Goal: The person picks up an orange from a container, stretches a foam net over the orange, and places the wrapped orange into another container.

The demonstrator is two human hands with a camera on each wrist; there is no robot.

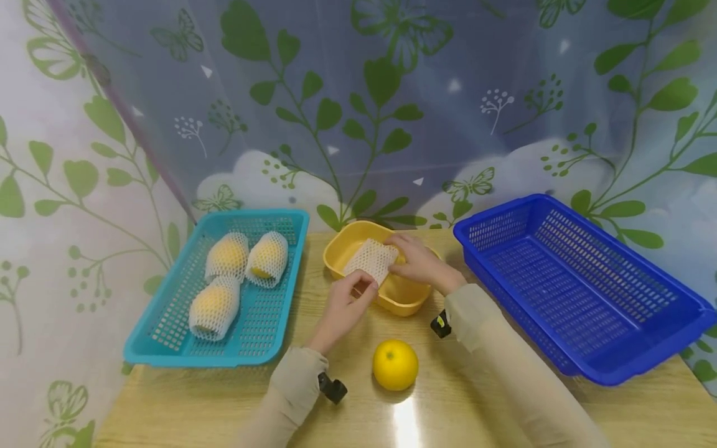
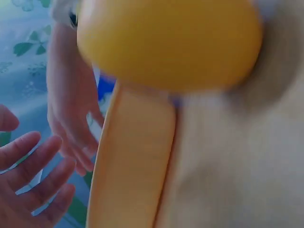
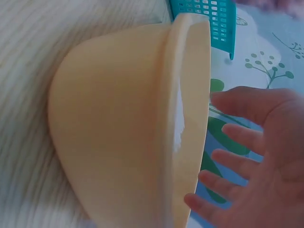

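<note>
A white foam net sleeve lies flattened over the yellow basin. My left hand pinches its lower edge between thumb and fingers in the head view. At its right edge, the fingers of my right hand grip it. The wrist views differ: there the left hand and right hand have spread fingers beside the basin, and something white shows inside it. A round yellow fruit sits on the table in front of the basin, between my forearms.
On the left, a teal basket holds three yellow fruits in white net sleeves. A dark blue basket stands on the right. Behind the wooden table hangs a leaf-patterned curtain.
</note>
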